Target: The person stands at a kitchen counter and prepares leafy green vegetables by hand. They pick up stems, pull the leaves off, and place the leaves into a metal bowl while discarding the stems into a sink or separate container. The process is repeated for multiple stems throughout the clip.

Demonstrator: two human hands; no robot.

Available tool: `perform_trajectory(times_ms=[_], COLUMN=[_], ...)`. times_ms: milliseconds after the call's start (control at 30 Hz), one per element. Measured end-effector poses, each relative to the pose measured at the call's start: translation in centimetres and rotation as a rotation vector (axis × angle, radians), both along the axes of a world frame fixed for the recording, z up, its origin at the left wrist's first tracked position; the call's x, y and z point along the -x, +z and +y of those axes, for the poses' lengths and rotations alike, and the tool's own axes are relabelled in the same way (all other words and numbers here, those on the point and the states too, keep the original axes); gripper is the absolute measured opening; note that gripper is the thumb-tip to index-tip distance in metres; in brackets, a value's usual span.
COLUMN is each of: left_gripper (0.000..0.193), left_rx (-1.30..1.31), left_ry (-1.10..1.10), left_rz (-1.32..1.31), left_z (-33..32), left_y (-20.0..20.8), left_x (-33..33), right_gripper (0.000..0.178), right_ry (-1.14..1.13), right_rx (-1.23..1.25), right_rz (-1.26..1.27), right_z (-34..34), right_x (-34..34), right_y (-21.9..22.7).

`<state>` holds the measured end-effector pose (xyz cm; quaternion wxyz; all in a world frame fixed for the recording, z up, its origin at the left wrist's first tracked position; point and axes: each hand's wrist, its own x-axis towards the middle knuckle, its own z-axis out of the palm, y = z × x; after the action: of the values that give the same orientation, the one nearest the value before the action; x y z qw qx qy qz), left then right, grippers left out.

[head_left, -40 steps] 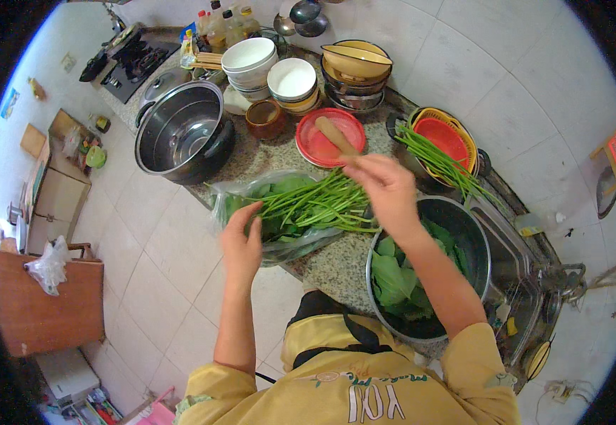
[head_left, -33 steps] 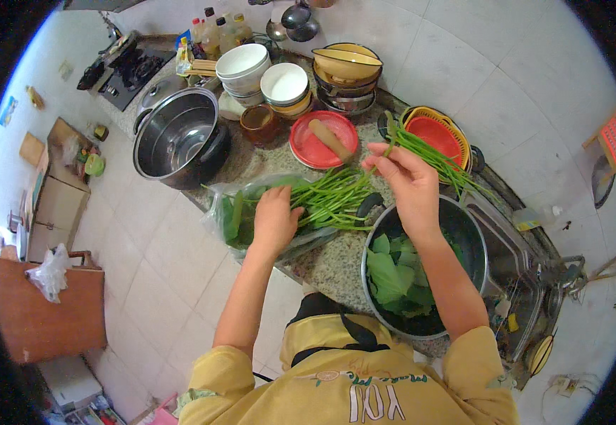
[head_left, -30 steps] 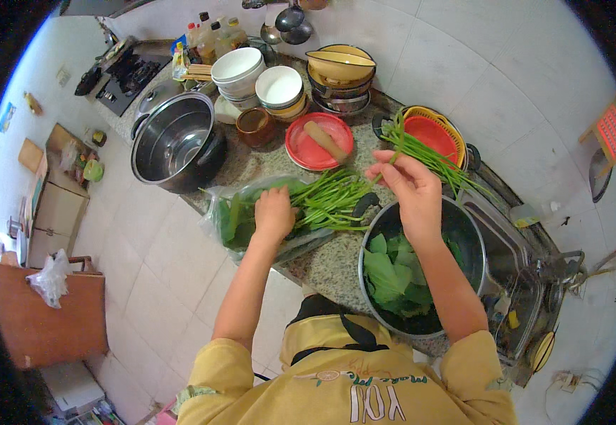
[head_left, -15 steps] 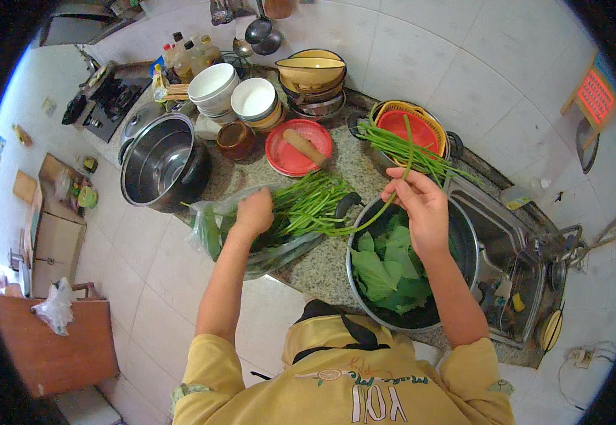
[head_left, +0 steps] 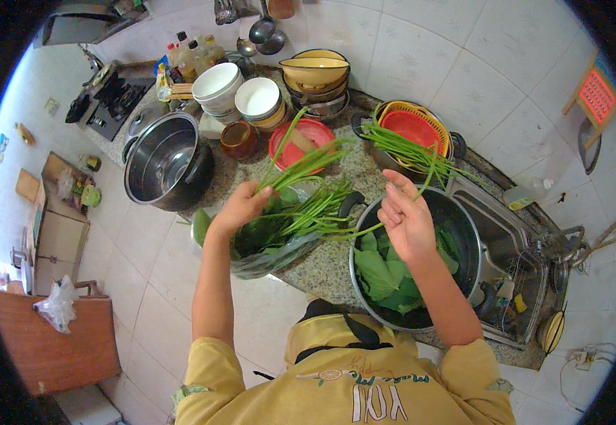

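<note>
My left hand (head_left: 244,207) is closed on a few green leaf stalks (head_left: 308,164), raised above a clear plastic bag (head_left: 279,263) full of stalks and leaves. Over the dark pot (head_left: 467,234) at the right, my right hand (head_left: 408,225) pinches a single long green stalk (head_left: 432,170); part of it is hidden behind the fingers. Inside that pot lie broad green leaves (head_left: 380,278). Just beyond, a bunch of bare stalks (head_left: 396,144) rests across a red basket (head_left: 415,131) set in another pot.
An open black pot (head_left: 170,170) stands at the left, near stacked white bowls (head_left: 217,88) and a brown jar (head_left: 240,139). A red colander (head_left: 315,134) holds a wooden pestle-like stick. The steel sink (head_left: 499,219) is at the right, with the stove (head_left: 116,106) far left.
My left hand has come up out of the bag, lifting several stalks with it. My right hand has shifted slightly, still holding its stalk.
</note>
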<state>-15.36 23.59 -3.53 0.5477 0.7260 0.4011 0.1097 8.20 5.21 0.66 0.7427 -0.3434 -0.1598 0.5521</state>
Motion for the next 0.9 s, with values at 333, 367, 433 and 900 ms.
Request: perform_trajectory(times_ms=[333,367,433,900], left_gripper=[0.026,0.026,0.027,0.023], left_rx=[-0.581,-0.589,-0.67,-0.402], left_ry=[-0.225,-0.213,-0.19,-0.077], left_rz=[0.253,0.267,0.248,-0.188], left_z=[-1.7,-2.2,-2.6,-4.4], left_y=[-4.2,-4.8,-5.4,-0.7], left_x=[-0.4,-0.4,-0.3,-0.4], right_gripper=[0.024,0.025,0.025,0.041], right_ry=[0.071,0.072,0.073,0.08], right_rx=[0.195,0.211,0.244,0.09], right_rz=[0.062,0.066,0.074,-0.019], right_z=[0.8,0.8,0.7,1.2], right_x=[0.4,0.4,0.5,1.3], right_y=[-1.5,-1.4,-1.0,-0.5])
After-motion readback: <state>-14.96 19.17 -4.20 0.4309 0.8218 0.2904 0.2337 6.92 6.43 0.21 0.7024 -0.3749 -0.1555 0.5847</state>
